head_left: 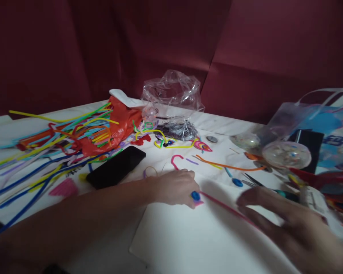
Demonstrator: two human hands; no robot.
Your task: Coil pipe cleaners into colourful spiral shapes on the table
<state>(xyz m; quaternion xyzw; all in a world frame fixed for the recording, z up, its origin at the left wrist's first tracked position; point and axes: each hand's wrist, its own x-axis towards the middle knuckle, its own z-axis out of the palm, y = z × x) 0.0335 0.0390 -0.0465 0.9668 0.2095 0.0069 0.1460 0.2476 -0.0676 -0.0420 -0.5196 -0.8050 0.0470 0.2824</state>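
My left hand [177, 187] is closed on a small piece with a blue coil [195, 196] and pink edges, low over a white sheet [171, 238]. From that piece a pink pipe cleaner [225, 206] stretches right toward my right hand [288, 228]. The fingers of my right hand are apart and curved beside the pink strand, and its outline is smeared. Whether the strand passes under or between those fingers is unclear. Beyond my left hand lies a hooked pink piece [175, 161].
Many coloured pipe cleaners spill from a red bag [121, 121] at the left, near a black phone [117, 165]. Clear plastic bag [174, 91] stands at the back. Scissors [254, 180], a round clear container [286, 155] and a blue bag [331, 133] lie right.
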